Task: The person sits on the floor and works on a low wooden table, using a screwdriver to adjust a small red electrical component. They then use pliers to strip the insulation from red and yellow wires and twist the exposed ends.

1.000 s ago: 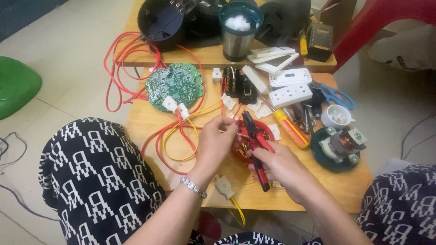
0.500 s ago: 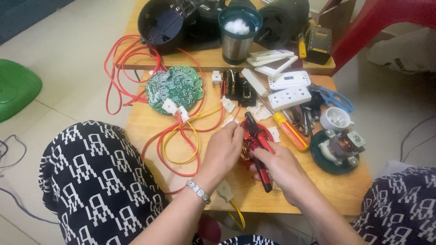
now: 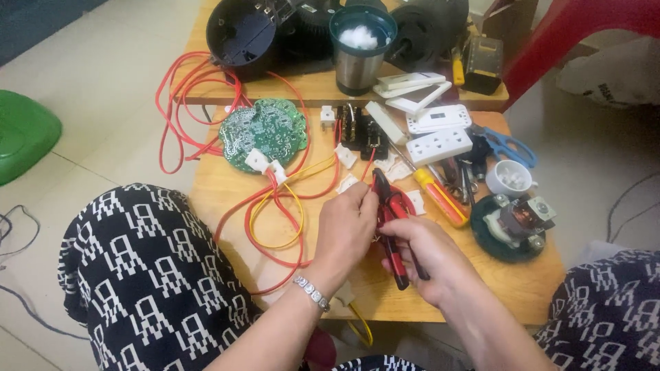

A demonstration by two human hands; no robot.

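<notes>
Now left hand (image 3: 347,230) touches raised pliers (image 3: 390,220).

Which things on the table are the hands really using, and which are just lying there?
In use:
- red-handled pliers, gripped by the right hand
- red wire, pinched by the left hand at the pliers' tip

Lying about:
- green circuit board
- yellow screwdriver
- blue scissors
- metal cup
- white socket strip
</notes>
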